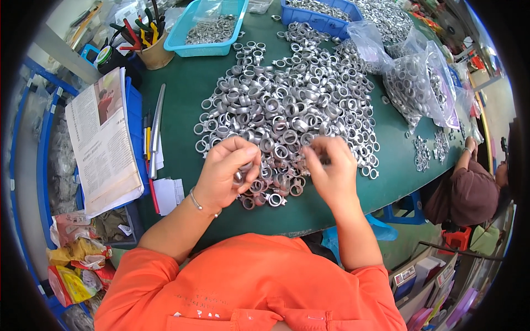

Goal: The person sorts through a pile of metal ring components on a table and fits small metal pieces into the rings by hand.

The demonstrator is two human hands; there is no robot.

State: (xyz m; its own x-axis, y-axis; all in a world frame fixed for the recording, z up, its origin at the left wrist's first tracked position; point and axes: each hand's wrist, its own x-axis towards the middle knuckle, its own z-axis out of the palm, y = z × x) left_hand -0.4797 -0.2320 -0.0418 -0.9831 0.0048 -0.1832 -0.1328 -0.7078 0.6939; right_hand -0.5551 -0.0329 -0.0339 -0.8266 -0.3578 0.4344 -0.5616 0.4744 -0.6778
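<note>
A large heap of silver metal rings (287, 105), many with a small lug on the side, spreads over the green tabletop (179, 105). My left hand (227, 170) is above the heap's near left edge, its fingers curled round a metal ring; whether more than one is in the palm is hidden. Over the near right part of the heap is my right hand (335, 168), thumb and fingers bent together. What it holds, if anything, is hidden and slightly blurred. Several darker, reddish-toned rings (258, 186) lie between and below my hands.
Left stand a blue rack with a newspaper (105, 138), a steel ruler (157, 127) and a pot of pliers (154, 52). Behind are a turquoise tray (207, 49) and a blue crate (320, 19). Bagged rings (411, 85) lie right; another person (469, 193) sits beyond.
</note>
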